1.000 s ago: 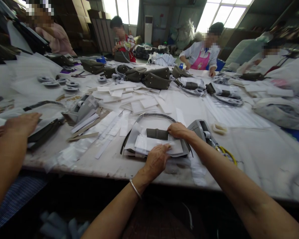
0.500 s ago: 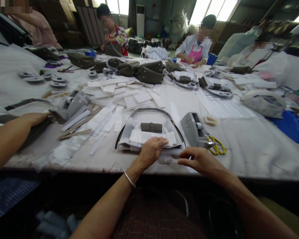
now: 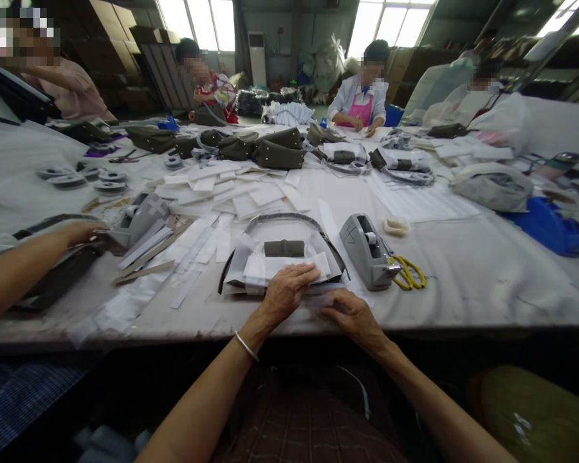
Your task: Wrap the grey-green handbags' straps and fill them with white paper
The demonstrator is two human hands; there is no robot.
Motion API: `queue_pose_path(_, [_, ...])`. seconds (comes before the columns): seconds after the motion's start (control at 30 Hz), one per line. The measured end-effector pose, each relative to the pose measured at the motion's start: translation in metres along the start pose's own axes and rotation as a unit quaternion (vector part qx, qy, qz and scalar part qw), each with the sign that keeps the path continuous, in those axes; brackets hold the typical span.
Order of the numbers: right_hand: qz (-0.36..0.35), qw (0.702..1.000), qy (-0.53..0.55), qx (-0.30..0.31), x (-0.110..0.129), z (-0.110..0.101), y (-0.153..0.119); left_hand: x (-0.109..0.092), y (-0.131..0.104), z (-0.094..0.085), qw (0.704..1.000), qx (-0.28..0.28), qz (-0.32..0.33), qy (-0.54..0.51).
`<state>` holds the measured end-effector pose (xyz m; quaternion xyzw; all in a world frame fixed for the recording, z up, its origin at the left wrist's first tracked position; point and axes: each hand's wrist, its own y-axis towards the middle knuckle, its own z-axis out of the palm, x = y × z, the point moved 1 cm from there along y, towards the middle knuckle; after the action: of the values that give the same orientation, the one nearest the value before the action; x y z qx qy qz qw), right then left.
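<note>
The wrapped bag (image 3: 238, 265) lies on the table (image 3: 463, 276) under the left hand (image 3: 289, 289), most of it reaching beyond the fingers and out to their left. That hand is laid flat, fingers together and gripping nothing, palm down on the white sheet (image 3: 260, 272) across the bag's near part. The right hand (image 3: 354, 315) is just beside it, nearer the table's edge, thumb and fingers drawn close at some clear film (image 3: 318, 300); whether they pinch it I cannot tell.

The bag looks light, easily moved by one hand. Its body seems soft but holds its shape, so a spread palm like the left one should steady it better than a hard squeeze, which could dent or crease it. The white sheet is probably thin and rather slick, liable to slide or wrinkle if pushed sideways. The film looks flimsy, best taken by an edge between fingertips.

Beyond the left hand, the covered handle (image 3: 284, 219) arches away and appears springy yet firm, a sound place to lift from. The dark band (image 3: 284, 249), just past the left fingertips, looks like smooth leather that could mark, so it is better left unpressed. A tape dispenser (image 3: 367, 251) stands beyond the right hand.
</note>
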<state>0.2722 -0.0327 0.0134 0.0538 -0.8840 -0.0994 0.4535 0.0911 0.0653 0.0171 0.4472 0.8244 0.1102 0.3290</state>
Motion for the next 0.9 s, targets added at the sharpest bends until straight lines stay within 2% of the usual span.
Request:
queue_pose_path(0.2, [-0.068,0.996,0.057,-0.024,0.0,-0.012,-0.002,-0.002,-0.003,0.001,0.999,-0.019,0.019,0.043])
queue_pose_path(0.37, [-0.058,0.997,0.039,-0.013,0.001,-0.017,0.008,-0.012,-0.005,0.011,0.993,-0.006,0.053,0.107])
queue_pose_path(0.5, [-0.053,0.998,0.037,0.024,0.002,-0.019,0.014,-0.021,-0.006,0.021,0.987,-0.01,0.027,0.16])
queue_pose_path(0.57, [-0.033,0.998,0.055,0.023,0.0,-0.023,0.012,-0.021,-0.007,0.026,0.985,-0.024,0.023,0.171])
queue_pose_path(0.73, [0.018,0.994,0.105,0.001,-0.005,-0.042,0.003,-0.016,-0.01,0.032,0.987,-0.04,0.021,0.152])
queue_pose_path(0.9, [-0.009,0.999,0.053,-0.001,0.013,-0.049,0.018,-0.015,-0.011,0.018,0.997,0.0,-0.012,0.077])
